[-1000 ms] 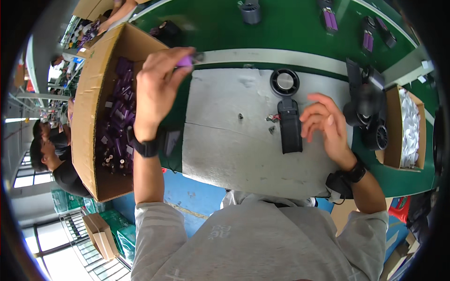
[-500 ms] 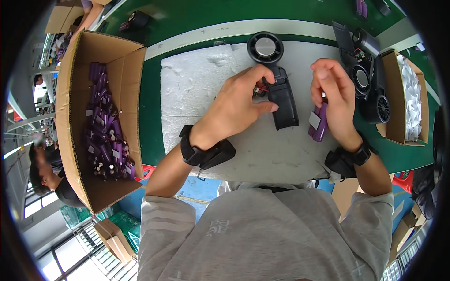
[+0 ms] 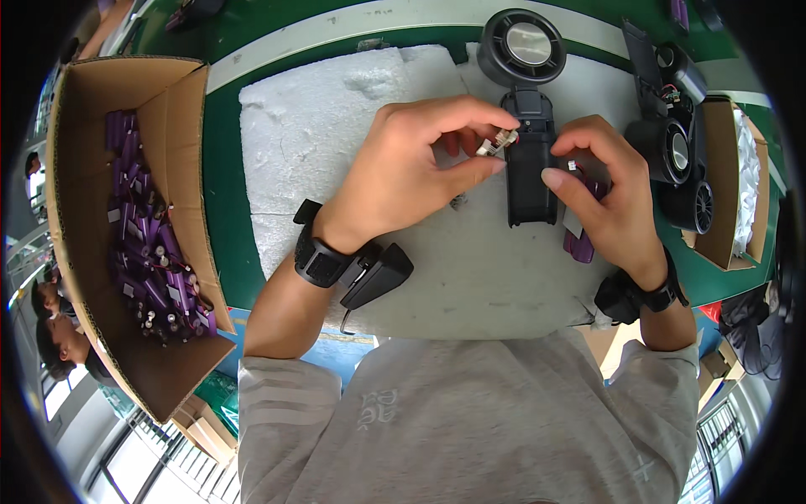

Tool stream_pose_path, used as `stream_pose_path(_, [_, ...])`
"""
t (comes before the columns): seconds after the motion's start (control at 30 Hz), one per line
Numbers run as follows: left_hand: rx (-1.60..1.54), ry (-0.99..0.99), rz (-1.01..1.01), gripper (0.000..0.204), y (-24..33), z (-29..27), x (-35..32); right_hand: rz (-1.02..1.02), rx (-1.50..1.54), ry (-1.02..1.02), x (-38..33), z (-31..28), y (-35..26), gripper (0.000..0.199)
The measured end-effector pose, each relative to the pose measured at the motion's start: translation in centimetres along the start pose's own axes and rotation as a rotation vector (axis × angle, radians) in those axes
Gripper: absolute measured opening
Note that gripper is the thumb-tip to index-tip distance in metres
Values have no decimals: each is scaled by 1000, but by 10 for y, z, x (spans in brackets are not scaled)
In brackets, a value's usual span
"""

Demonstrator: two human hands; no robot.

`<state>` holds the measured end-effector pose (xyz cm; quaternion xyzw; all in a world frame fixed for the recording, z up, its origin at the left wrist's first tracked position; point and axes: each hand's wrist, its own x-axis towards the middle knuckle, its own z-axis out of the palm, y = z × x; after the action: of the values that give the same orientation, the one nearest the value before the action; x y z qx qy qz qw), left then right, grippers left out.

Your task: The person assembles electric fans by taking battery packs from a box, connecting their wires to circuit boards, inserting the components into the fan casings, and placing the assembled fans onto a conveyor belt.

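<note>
A black handheld fan [image 3: 531, 168] lies on the white foam pad [image 3: 353, 92], its round head [image 3: 529, 46] pointing away from me. My left hand [image 3: 411, 164] pinches a small circuit board [image 3: 499, 143] with pale connectors between thumb and forefinger, at the left edge of the fan's handle. On the handle's other side is my right hand [image 3: 617, 189], thumb and forefinger apart and close to its edge. A purple battery pack [image 3: 579, 245] with a small white plug is tucked under that hand's palm. The lower fingers round it are mostly hidden.
At left, a cardboard box [image 3: 214, 286] holds many purple battery packs [image 3: 151, 244]. More black fans [image 3: 672, 151] stand at right, beside a smaller box [image 3: 718, 181] of silvery-white pieces. The green bench [image 3: 327, 59] runs behind the foam. Other people sit at far left.
My left hand has left the fan's handle and now pinches the circuit board at its edge. The right hand's thumb and forefinger have spread and come close to the handle. The view has shifted.
</note>
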<state>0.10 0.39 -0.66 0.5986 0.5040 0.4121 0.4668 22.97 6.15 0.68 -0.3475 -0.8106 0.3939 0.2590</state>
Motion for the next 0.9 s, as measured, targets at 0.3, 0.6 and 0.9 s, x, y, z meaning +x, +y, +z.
stream_pose_path(0.3, [59, -38, 136, 45, 1, 5, -3, -40, 3, -32, 2, 8, -3, 22])
stream_pose_path(0.6, [258, -127, 184, 38, 7, -11, -4, 8, -107, 35, 2, 20, -11, 14])
stream_pose_path(0.9, [386, -81, 324, 30, 5, -6, -6, -11, -195, 54, 4, 23, -13, 16])
